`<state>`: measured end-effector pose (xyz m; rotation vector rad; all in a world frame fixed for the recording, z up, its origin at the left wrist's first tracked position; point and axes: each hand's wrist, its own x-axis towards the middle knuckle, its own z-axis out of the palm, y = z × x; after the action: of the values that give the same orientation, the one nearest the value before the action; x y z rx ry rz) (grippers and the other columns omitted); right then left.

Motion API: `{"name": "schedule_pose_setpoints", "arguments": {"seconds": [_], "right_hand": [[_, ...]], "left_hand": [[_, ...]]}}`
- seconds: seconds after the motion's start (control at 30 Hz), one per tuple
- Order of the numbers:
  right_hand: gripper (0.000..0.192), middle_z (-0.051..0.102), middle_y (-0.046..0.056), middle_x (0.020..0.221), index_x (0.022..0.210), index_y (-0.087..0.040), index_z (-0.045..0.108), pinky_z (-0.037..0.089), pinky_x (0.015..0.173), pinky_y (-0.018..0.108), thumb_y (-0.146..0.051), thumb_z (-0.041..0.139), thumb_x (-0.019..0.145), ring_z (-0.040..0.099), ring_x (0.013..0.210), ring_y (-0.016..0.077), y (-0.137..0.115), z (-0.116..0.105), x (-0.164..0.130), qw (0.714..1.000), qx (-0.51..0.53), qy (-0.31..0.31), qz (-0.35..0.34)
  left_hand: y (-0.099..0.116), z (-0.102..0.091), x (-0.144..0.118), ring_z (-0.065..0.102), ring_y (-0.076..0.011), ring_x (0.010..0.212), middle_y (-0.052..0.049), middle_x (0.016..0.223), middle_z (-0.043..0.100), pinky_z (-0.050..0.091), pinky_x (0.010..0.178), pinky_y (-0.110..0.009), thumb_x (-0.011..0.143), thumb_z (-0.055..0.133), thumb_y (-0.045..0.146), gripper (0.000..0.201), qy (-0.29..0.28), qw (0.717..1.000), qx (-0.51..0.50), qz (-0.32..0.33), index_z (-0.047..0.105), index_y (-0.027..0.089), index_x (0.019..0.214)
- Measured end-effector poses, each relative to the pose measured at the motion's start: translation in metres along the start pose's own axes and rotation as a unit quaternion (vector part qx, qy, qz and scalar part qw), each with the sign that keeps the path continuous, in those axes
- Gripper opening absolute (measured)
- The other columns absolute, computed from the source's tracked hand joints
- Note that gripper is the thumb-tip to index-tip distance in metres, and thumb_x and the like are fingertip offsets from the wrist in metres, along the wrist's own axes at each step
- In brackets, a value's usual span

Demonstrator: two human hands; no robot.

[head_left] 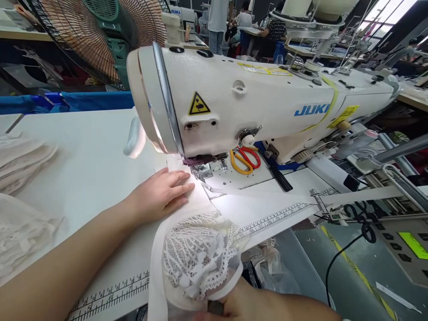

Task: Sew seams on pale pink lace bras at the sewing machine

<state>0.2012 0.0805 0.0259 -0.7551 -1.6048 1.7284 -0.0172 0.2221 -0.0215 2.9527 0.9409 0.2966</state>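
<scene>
A white bra with a lace cup [197, 254] lies over the table's front edge, its side band running up under the sewing machine's needle area [200, 169]. My left hand [163, 191] lies flat on the band just left of the presser foot, fingers stretched out. Low in the picture, my right hand [239, 301] grips the bra at the cup's lower edge; the fabric hides part of its fingers. Something small and dark [216, 307] shows at those fingers, too unclear to name. A narrow white tape [267, 194] runs from the right to the presser foot.
Yellow-and-red-handled scissors [245, 160] and a black-handled tool [282, 178] lie under the machine arm [267, 98]. White lace pieces [23, 165] are piled at left. A fan [110, 35] stands behind; a control box [401, 245] sits at right. People work in the background.
</scene>
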Motion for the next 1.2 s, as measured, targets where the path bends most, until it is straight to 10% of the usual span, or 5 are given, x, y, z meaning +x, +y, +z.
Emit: {"name": "schedule_pose_setpoints", "arguments": {"seconds": [0.23, 0.43, 0.83, 1.2], "right_hand": [[0.056, 0.068, 0.008, 0.115, 0.129, -0.019, 0.059, 0.048, 0.093, 0.027, -0.046, 0.067, 0.080, 0.065, 0.100, 0.0187, -0.011, -0.010, 0.009, 0.980, 0.067, -0.075, 0.174], [0.053, 0.062, 0.007, 0.125, 0.119, -0.019, 0.065, 0.036, 0.106, 0.031, -0.054, 0.064, 0.080, 0.048, 0.126, 0.0247, 0.033, 0.005, 0.014, 0.978, 0.196, -0.038, 0.067], [0.046, 0.058, -0.002, 0.072, 0.080, -0.016, 0.067, 0.043, 0.070, 0.024, -0.051, 0.082, 0.056, 0.052, 0.068, 0.0114, 0.053, 0.011, 0.037, 0.953, 0.252, 0.013, 0.167], [0.050, 0.071, 0.005, 0.094, 0.104, -0.019, 0.063, 0.042, 0.098, 0.037, -0.044, 0.079, 0.064, 0.064, 0.098, 0.0220, 0.048, 0.015, 0.044, 0.941, 0.325, -0.002, 0.095]], "left_hand": [[-0.007, -0.002, 0.001, 0.054, -0.0306, 0.120, -0.015, 0.131, 0.059, 0.035, 0.102, -0.064, 0.099, 0.025, 0.040, 0.047, -0.015, 0.999, -0.010, -0.032, 0.064, 0.025, 0.120], [-0.014, -0.008, 0.000, 0.058, -0.0291, 0.113, -0.010, 0.132, 0.060, 0.035, 0.102, -0.061, 0.099, 0.023, 0.039, 0.048, -0.027, 0.998, -0.012, -0.058, 0.064, 0.027, 0.121], [-0.016, -0.034, -0.001, 0.049, -0.0258, 0.121, -0.006, 0.123, 0.065, 0.040, 0.102, -0.044, 0.100, 0.024, 0.036, 0.048, -0.064, 0.992, -0.028, -0.102, 0.064, 0.019, 0.119], [-0.007, -0.049, 0.029, 0.064, -0.0239, 0.094, -0.008, 0.108, 0.070, 0.050, 0.078, -0.035, 0.097, 0.026, 0.034, 0.048, -0.146, 0.981, -0.009, -0.127, 0.065, 0.017, 0.117]]}}
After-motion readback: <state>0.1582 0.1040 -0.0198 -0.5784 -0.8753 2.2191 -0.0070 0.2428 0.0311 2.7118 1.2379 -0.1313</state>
